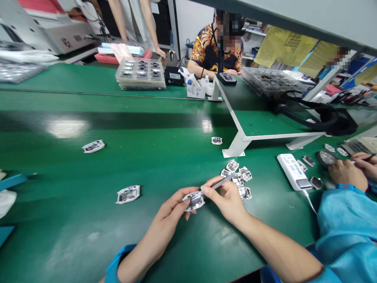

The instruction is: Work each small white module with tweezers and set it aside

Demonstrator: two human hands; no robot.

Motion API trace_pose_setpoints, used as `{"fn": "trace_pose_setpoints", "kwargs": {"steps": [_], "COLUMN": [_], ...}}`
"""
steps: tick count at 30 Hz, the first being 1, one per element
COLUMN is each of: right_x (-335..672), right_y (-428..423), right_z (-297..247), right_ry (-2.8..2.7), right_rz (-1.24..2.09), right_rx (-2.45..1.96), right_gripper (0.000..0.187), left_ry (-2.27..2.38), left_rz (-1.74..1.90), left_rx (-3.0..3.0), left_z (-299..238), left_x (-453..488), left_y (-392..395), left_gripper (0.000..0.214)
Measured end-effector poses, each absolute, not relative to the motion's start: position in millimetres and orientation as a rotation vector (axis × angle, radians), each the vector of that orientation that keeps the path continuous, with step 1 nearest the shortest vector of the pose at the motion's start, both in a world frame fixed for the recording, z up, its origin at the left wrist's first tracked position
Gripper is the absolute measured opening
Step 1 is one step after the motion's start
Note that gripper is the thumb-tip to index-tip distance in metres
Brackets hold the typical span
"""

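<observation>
Left hand point(171, 207): module point(198, 203) | white box point(196, 92): seemingly tubes point(193, 79) | tray point(120, 73): dark pieces point(142, 65)

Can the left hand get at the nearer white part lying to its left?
Probably not yet: the left hand is busy holding another white part, though nothing appears to block the way to the nearer part.

Angled up and inward from lower left with bare left forearm point(147, 243) | pinching in left grip point(173, 203), with left thumb point(179, 208) on top, curled fingers point(187, 215) beneath | slanted up leftward from lower right with bare right forearm point(277, 240) | pinching in right grip point(230, 199) between right thumb point(211, 194) and forefinger point(213, 181), pointed left | close together at fingertips point(204, 189)
</observation>
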State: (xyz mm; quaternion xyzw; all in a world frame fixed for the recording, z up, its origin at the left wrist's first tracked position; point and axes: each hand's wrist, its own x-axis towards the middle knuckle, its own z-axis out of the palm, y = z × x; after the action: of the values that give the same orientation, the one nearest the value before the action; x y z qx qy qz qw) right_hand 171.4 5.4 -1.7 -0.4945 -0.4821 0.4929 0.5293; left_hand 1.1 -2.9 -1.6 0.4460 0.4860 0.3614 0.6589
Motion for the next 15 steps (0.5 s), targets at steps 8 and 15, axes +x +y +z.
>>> {"fn": "trace_pose_setpoints", "kwargs": {"steps": [8, 15], "right_x": [170.5, 170.2], "right_y": [5.0, 3.7], "right_z": [-8.5, -5.1], "right_ry": [-1.097, -1.071], "right_rz": [1.243, 1.234], "right_rx": [-1.179, -1.166], "right_gripper": [0.012, 0.013], "left_ry": [1.109, 1.128], "left_rz": [0.803, 0.796], "left_rx": [1.141, 1.218], "left_z": [-0.9, -3.2], "left_x": [2.6, -0.4], "left_y": [-4.0, -1.8], "left_gripper": [0.025, 0.028]}}
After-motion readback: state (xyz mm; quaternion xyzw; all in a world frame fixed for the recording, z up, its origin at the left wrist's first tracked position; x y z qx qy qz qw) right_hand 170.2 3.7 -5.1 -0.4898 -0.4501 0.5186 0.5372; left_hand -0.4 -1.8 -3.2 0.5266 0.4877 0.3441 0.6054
